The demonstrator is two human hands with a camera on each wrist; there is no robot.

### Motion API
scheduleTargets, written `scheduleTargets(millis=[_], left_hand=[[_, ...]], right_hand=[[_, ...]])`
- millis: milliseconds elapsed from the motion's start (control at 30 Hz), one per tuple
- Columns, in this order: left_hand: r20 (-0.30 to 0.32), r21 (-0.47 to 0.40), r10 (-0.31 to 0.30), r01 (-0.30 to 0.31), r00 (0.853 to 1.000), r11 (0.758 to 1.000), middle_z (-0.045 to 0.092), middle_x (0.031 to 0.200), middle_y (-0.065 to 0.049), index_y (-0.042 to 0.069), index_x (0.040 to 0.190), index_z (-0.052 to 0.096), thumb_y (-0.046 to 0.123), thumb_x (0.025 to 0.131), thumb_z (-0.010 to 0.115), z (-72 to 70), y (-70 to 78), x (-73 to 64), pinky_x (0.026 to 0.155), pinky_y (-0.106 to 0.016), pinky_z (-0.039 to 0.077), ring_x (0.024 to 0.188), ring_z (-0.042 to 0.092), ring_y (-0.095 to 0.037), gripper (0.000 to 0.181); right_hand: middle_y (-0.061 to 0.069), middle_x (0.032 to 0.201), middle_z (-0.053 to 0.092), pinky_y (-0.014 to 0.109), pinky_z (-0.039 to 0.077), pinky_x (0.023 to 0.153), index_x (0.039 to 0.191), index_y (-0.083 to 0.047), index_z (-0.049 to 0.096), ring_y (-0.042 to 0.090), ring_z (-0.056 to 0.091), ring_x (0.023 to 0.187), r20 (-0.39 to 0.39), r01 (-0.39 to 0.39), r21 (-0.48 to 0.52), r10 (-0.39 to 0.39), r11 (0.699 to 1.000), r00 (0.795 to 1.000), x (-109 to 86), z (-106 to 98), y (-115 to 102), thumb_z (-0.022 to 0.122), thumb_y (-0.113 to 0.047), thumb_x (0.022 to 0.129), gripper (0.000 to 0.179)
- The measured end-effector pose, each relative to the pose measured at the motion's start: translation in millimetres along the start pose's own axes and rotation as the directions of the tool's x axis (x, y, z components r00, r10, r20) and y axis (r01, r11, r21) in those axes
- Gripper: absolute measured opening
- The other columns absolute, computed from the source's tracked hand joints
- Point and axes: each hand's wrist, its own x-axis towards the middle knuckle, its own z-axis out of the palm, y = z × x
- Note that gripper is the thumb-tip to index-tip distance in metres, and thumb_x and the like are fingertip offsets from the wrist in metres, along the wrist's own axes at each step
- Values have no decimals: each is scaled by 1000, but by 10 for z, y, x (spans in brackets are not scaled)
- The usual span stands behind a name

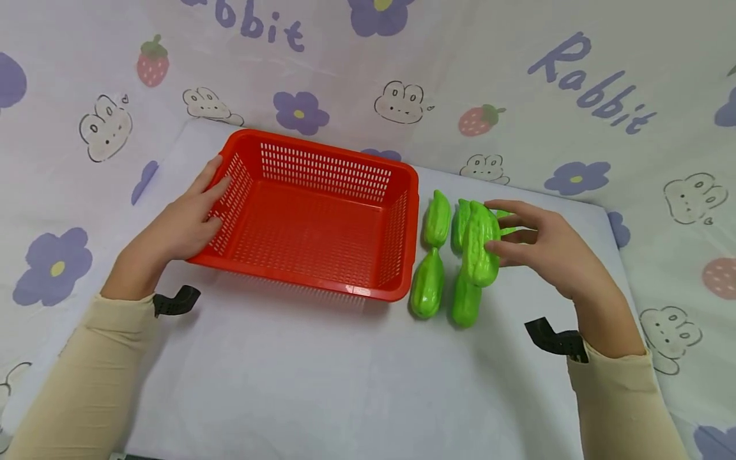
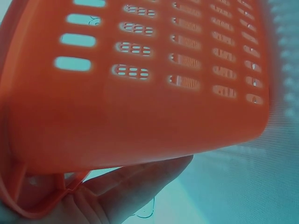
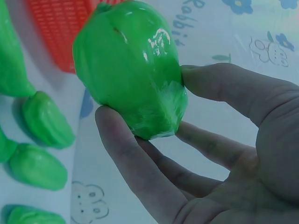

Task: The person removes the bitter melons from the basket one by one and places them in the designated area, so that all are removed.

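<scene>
My right hand (image 1: pixel 552 252) pinches a bright green, ridged gourd-like vegetable (image 1: pixel 482 246) between thumb and fingertips, lifted over others of its kind. Close up in the right wrist view, the held green gourd (image 3: pixel 131 70) has a glossy, shiny skin. My left hand (image 1: pixel 181 223) grips the left side of a red plastic basket (image 1: pixel 310 223), its fingers over the rim. In the left wrist view, the slotted basket wall (image 2: pixel 117 116) fills most of the frame, and the fingers lie along its edge. No gourds show inside the basket.
Right of the basket, a green gourd (image 1: pixel 437 220) and another gourd (image 1: pixel 427 284) lie end to end. Beside them, a further gourd (image 1: pixel 467 306) is partly covered by the held one. A white tabletop (image 1: pixel 345 377) lies in front; a printed rabbit cloth (image 1: pixel 333 64) hangs behind.
</scene>
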Motion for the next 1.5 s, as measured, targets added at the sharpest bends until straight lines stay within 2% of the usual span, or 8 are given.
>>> scheduleTargets(millis=[300, 767, 867, 1100, 1233, 1500], left_hand=[[4, -7, -21, 21, 1000, 1000, -17, 180, 8, -2, 171, 20, 0, 102, 50, -4, -12, 24, 102, -66, 53, 152, 32, -49, 75], [2, -16, -21, 21, 1000, 1000, -16, 180, 6, 0, 171, 21, 0, 102, 51, -9, 24, 44, 98, -65, 57, 146, 38, -50, 75], [6, -16, -25, 25, 1000, 1000, -16, 180, 6, 0, 171, 20, 1, 102, 51, -13, 35, 40, 98, -65, 57, 146, 38, -50, 75], [12, -5, -24, 24, 1000, 1000, -17, 180, 5, -3, 170, 20, 0, 102, 49, -16, 39, 34, 102, -67, 53, 149, 35, -51, 74], [7, -10, -21, 21, 1000, 1000, -16, 181, 5, -3, 170, 21, 0, 102, 50, -4, 39, 39, 103, -67, 53, 150, 34, -50, 74], [-6, -8, -10, 10, 1000, 1000, -15, 181, 6, -3, 170, 22, 0, 102, 50, 1, 25, 32, 103, -66, 53, 152, 32, -49, 73]], right_hand=[[25, 144, 58, 31, 64, 82, 164, -12, 48, 7, 72, 109, 4, 18, -29, -18, 999, 1000, -116, -127, 170, 77, -18, 102, 68], [31, 146, 57, 31, 64, 81, 166, -8, 43, 3, 71, 104, -5, -53, -97, 53, 994, 999, -229, -234, 428, 77, -17, 102, 73], [32, 146, 56, 32, 65, 82, 166, -6, 43, 10, 72, 108, -4, -66, -100, 66, 993, 998, -229, -245, 498, 77, -16, 102, 73], [35, 147, 53, 35, 65, 83, 166, -3, 40, 46, 66, 125, 11, -104, -95, 106, 990, 994, -180, -218, 709, 75, -13, 103, 74], [37, 147, 52, 40, 65, 85, 166, 0, 38, 51, 63, 127, 24, -124, -90, 126, 988, 992, -173, -180, 816, 75, -13, 103, 74], [37, 145, 54, 43, 65, 86, 166, 0, 39, 50, 65, 125, 30, -139, -71, 141, 988, 990, -211, -74, 968, 76, -13, 101, 75]])
